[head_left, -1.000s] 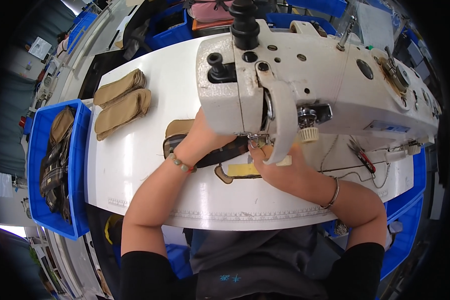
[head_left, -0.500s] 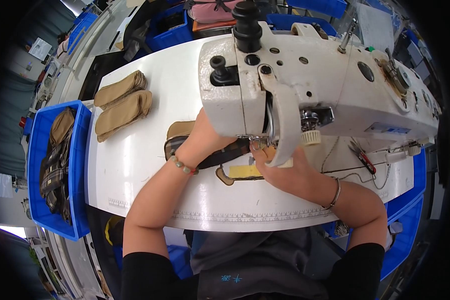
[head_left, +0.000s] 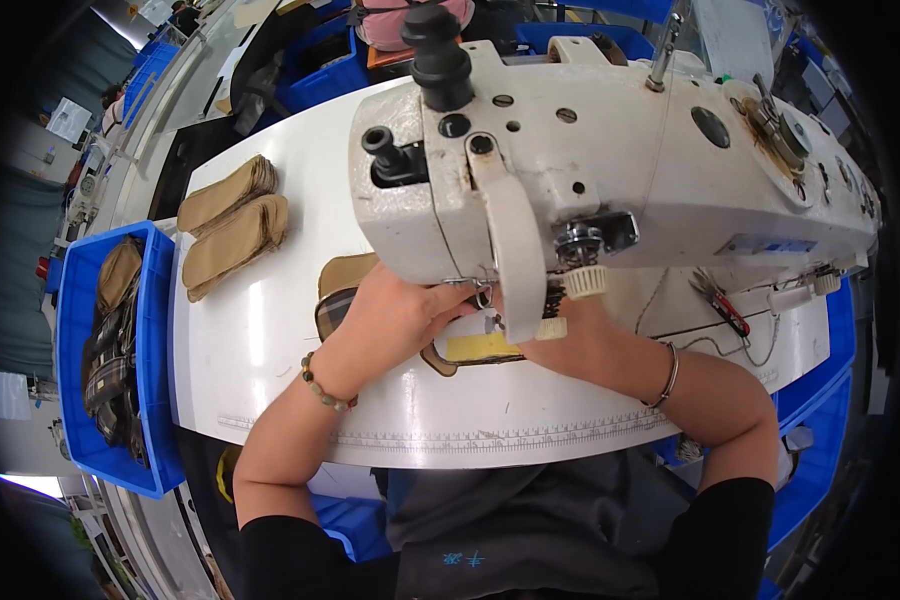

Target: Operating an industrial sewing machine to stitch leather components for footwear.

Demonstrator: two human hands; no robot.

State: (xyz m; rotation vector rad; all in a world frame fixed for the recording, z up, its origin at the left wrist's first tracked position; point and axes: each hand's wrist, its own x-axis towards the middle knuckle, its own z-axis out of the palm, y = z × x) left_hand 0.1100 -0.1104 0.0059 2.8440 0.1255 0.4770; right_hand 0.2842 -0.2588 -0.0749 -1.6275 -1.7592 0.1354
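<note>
A white sewing machine (head_left: 610,190) stands over the white table, and both my hands are at its needle area. Under and beside my left hand (head_left: 395,315) lies a fabric piece (head_left: 342,290), tan on one side and dark plaid on the other. The left fingers are drawn together, pinching its edge near the presser foot (head_left: 482,296). My right hand (head_left: 575,335) is on the other side of the needle, its fingers mostly hidden behind the machine head. A yellow strip (head_left: 482,347) lies between the hands, with a tan-edged piece (head_left: 438,362) beside it.
Two stacks of tan pieces (head_left: 228,195) lie at the table's left. A blue bin (head_left: 160,400) holding plaid and tan pieces stands beyond the left edge. Red-handled thread snips (head_left: 722,305) and a loose cord (head_left: 705,345) lie to the right. A printed ruler (head_left: 470,442) follows the front edge.
My left hand has turned and its fingers have come closer to the presser foot, covering more of the plaid. My right hand stays by the needle. The whole view has shifted slightly.
</note>
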